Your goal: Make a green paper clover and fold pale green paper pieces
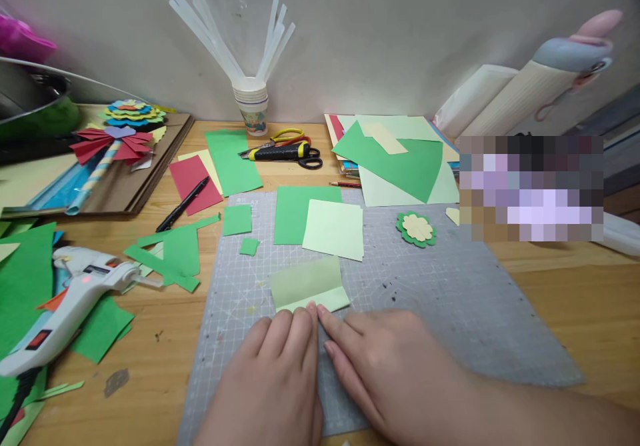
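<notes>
Well left of the left grip (277, 373), a glue gun (87, 299) lies on the desk (155, 403) near green scraps (181, 253), likely parked there to keep it off the work. That grip curls over the near side of a creased pale green paper (305, 281), seemingly pinning it to the cutting mat (217, 346), though its knuckles block my view and I can't tell whether it pinches. Spare pale squares (334, 229) sit just beyond the paper, while the right grip (400, 359), thumb parted from forefinger, clasps nothing and rests a fingertip there, apparently steadying it, a paper flower (417, 229) farther beyond.
</notes>
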{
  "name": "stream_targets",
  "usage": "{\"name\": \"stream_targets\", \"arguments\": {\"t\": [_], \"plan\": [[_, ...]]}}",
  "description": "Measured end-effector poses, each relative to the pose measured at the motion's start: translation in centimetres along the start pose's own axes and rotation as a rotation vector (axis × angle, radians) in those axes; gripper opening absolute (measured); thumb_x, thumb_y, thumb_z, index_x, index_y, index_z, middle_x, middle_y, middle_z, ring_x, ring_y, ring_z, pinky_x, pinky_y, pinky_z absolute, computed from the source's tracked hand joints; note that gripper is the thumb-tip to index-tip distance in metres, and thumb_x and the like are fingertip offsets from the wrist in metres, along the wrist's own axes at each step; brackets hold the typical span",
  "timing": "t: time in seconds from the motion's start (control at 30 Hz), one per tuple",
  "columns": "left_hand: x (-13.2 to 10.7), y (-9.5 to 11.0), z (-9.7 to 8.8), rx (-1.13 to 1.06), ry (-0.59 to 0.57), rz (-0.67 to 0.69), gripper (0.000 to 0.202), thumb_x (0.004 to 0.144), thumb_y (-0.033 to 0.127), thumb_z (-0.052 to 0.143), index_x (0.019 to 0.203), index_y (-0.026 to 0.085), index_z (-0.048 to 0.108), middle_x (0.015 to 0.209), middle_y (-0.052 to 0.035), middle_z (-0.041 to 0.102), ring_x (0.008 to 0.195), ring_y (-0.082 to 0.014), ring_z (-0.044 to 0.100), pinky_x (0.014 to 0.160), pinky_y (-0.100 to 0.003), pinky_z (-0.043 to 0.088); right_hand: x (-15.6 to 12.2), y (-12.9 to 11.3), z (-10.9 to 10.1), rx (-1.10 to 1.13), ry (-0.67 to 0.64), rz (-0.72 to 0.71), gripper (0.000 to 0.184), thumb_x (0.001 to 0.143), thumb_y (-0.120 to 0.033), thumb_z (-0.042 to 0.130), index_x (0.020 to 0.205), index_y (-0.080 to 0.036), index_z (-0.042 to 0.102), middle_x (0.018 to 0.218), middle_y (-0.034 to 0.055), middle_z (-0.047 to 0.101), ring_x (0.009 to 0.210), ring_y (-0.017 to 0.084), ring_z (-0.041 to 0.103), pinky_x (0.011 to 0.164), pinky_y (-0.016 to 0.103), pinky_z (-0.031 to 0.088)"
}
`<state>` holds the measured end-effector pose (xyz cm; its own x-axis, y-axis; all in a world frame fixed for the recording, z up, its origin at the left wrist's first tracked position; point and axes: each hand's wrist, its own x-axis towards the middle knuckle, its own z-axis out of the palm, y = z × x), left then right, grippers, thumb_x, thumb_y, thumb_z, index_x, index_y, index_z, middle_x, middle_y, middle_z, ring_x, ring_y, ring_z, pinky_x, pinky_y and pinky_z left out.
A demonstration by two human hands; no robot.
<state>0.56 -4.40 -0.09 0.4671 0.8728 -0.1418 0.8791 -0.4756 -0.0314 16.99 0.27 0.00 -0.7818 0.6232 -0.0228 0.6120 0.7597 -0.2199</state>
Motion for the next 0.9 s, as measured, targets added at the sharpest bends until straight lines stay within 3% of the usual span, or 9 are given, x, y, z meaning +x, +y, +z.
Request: {"name": "stream_targets", "arguments": {"t": [0.1, 0.23, 0.33, 0.53, 0.73, 0.9], "plan": [[0.0, 0.0, 0.1, -0.003, -0.026, 0.006, 0.051, 0.083, 0.023, 0.038, 0.132, 0.011, 0.051, 0.113, -0.0124, 0.064, 0.094, -0.028, 0.055, 0.078, -0.041, 0.046, -0.4, 0.0, -0.4, -0.085, -0.044, 0.043, 0.039, 0.089, -0.022, 0.043, 0.123, -0.012, 0.059, 0.071, 0.0045, 0.07, 0.054, 0.021, 0.064, 0.047, 0.033, 0.035], [0.1, 0.0, 0.1, -0.013, -0.016, 0.002, 0.051, 0.082, 0.023, 0.04, 0.13, 0.011, 0.053, 0.113, -0.0124, 0.065, 0.094, -0.0279, 0.056, 0.078, -0.04, 0.047, -0.4, 0.5, -1.3, -0.116, -0.115, 0.19, 0.034, 0.089, -0.017, 0.04, 0.107, -0.016, 0.068, 0.073, 0.0065, 0.073, 0.057, 0.022, 0.067, 0.046, 0.033, 0.034], [0.4, 0.1, -0.2, -0.035, -0.014, -0.022, 0.051, 0.079, 0.021, 0.042, 0.127, 0.009, 0.055, 0.11, -0.0136, 0.065, 0.094, -0.028, 0.055, 0.079, -0.04, 0.047, 0.0, 0.8, -1.8, -0.1, -0.209, 0.189, 0.032, 0.087, -0.015, 0.041, 0.101, -0.016, 0.07, 0.074, 0.0086, 0.073, 0.058, 0.024, 0.067, 0.046, 0.033, 0.035], [1.0, 0.9, -1.1, -0.147, 0.028, -0.101, 0.056, 0.079, 0.022, 0.045, 0.134, 0.025, 0.048, 0.096, -0.0057, 0.064, 0.088, -0.0245, 0.056, 0.079, -0.04, 0.046, 0.6, 0.9, -2.6, -0.057, -0.292, 0.176, 0.027, 0.085, -0.015, 0.045, 0.096, -0.016, 0.07, 0.081, 0.0097, 0.073, 0.064, 0.026, 0.068, 0.048, 0.034, 0.037], [0.3, 1.1, -1.0, 0.043, 0.151, -0.076, 0.039, 0.084, 0.02, 0.044, 0.116, 0.017, 0.064, 0.095, -0.0067, 0.067, 0.09, -0.0247, 0.054, 0.081, -0.039, 0.042, 0.4, 1.0, -2.9, -0.07, -0.282, 0.173, 0.028, 0.087, -0.016, 0.042, 0.096, -0.016, 0.068, 0.083, 0.0084, 0.073, 0.065, 0.026, 0.068, 0.048, 0.034, 0.035], [-1.5, 1.0, -0.8, 0.2, 0.082, -0.055, 0.03, 0.076, 0.014, 0.048, 0.086, 0.017, 0.076, 0.096, -0.0093, 0.068, 0.089, -0.0265, 0.054, 0.08, -0.04, 0.04, 0.2, 1.1, -2.9, -0.079, -0.24, 0.169, 0.026, 0.086, -0.016, 0.042, 0.086, -0.017, 0.068, 0.076, 0.0068, 0.072, 0.06, 0.025, 0.066, 0.045, 0.033, 0.03]]}}
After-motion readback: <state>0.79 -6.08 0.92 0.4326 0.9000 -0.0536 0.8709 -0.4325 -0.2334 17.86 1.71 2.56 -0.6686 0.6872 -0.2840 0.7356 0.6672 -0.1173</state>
